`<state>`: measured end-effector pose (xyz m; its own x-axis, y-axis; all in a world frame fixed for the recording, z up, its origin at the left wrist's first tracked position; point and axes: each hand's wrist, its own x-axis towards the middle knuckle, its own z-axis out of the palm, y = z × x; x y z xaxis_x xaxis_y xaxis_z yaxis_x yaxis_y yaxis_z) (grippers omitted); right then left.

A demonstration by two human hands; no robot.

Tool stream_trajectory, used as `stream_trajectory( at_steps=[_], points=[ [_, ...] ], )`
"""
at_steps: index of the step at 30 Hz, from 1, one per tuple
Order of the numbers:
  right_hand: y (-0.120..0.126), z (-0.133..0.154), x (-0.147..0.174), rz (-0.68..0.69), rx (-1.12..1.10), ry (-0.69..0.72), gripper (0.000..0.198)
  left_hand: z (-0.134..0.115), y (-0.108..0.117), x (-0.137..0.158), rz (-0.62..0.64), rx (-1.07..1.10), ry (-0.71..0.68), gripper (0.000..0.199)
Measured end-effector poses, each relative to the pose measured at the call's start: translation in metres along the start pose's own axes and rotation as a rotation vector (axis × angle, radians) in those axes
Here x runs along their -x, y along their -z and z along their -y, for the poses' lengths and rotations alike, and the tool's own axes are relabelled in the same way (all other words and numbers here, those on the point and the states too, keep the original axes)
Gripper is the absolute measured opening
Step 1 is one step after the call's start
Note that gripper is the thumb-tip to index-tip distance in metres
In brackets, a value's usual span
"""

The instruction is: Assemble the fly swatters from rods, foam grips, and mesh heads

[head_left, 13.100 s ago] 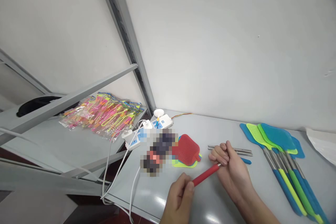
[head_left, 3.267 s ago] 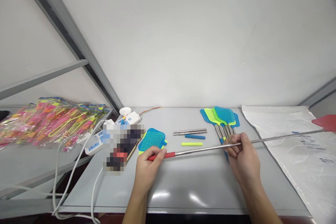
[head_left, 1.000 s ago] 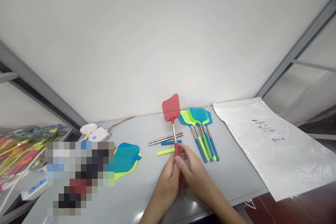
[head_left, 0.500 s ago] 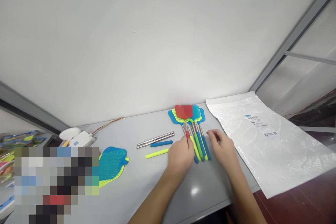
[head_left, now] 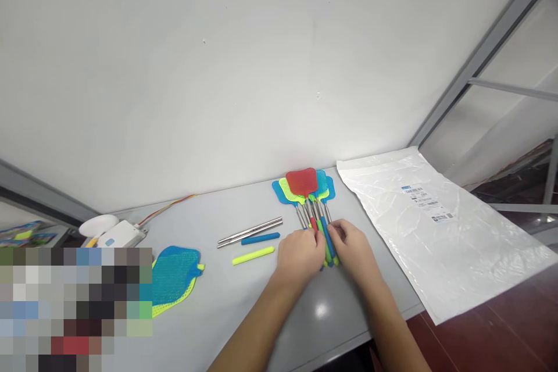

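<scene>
A bundle of fly swatters lies near the back of the table, heads toward the wall. On top is a red fly swatter (head_left: 301,182); a yellow-green one (head_left: 288,192) and blue ones (head_left: 279,192) fan out beneath it. My left hand (head_left: 301,253) is closed round the left side of the bundle, by the red handle (head_left: 314,223). At the right side, my right hand (head_left: 354,249) has its fingers closed against the handles, touching the blue handle (head_left: 326,232). The outermost handles are hidden under both hands.
Left of the bundle lie metal rods (head_left: 250,231), a blue handle (head_left: 260,238) and a yellow-green handle (head_left: 253,256). Loose swatter heads (head_left: 176,273) rest farther left, near a white device (head_left: 124,235) with wires. A white plastic mailer (head_left: 392,209) overhangs the table's right edge.
My right hand has moved left from beside the bundle onto its handles. The handles are squeezed closer together between my hands. The view has shifted slightly.
</scene>
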<state>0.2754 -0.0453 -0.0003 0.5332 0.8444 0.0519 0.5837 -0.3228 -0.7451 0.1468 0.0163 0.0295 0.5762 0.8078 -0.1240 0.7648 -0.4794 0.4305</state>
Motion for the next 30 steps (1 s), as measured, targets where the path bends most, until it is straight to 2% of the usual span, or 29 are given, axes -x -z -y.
stream_trajectory(
  at_steps=[6, 12, 15, 25, 30],
  points=[
    [0.000, -0.001, 0.000, 0.010, -0.021, 0.007, 0.028, 0.015, 0.003, 0.014, -0.018, 0.090, -0.141, 0.022],
    [0.000, -0.003, 0.002, 0.026, -0.041, 0.011, 0.029, 0.028, -0.001, 0.023, -0.016, 0.238, -0.252, 0.055],
    [-0.001, -0.005, 0.002, 0.032, -0.039, 0.013, 0.028, 0.032, -0.006, 0.023, -0.024, 0.244, -0.272, 0.051],
    [-0.004, -0.007, 0.003, 0.033, -0.037, 0.024, 0.029, 0.037, -0.018, 0.026, -0.158, 0.204, -0.362, 0.033],
    [-0.004, -0.007, 0.005, 0.036, -0.046, 0.037, 0.031, 0.035, -0.018, 0.027, -0.187, 0.157, -0.405, 0.034]
  ],
)
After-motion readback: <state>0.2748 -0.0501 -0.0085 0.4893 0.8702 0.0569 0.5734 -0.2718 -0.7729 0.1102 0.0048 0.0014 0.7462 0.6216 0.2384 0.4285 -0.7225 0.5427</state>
